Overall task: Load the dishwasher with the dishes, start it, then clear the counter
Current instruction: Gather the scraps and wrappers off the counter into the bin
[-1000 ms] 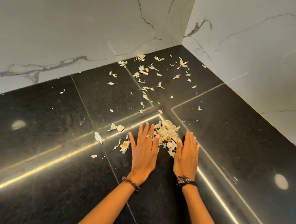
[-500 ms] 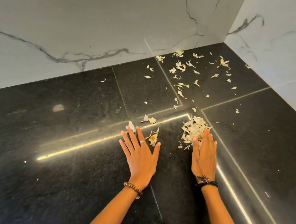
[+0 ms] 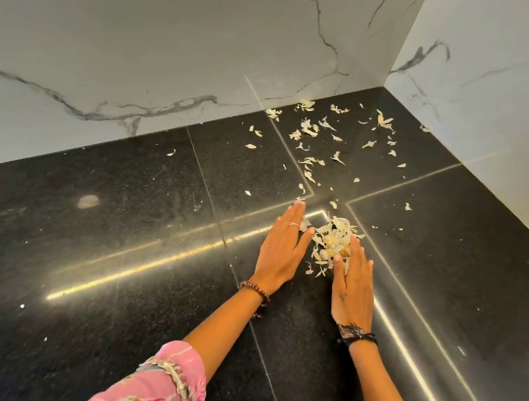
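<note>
A small heap of pale dry peel scraps (image 3: 331,240) lies on the black stone counter (image 3: 130,248), between my two hands. My left hand (image 3: 281,249) rests flat on the counter just left of the heap, fingers straight and together. My right hand (image 3: 352,280) lies flat on the heap's right side, fingertips touching the scraps. Several more loose scraps (image 3: 314,139) are scattered farther back toward the corner.
White marble walls (image 3: 142,42) close the counter at the back and on the right, meeting in a corner (image 3: 387,81). Seams cross the dark counter, and bright light strips reflect in it.
My left hand has swept right from the stray scraps at the left, pushing them into the heap. The right hand stayed against the heap. The view has shifted left.
</note>
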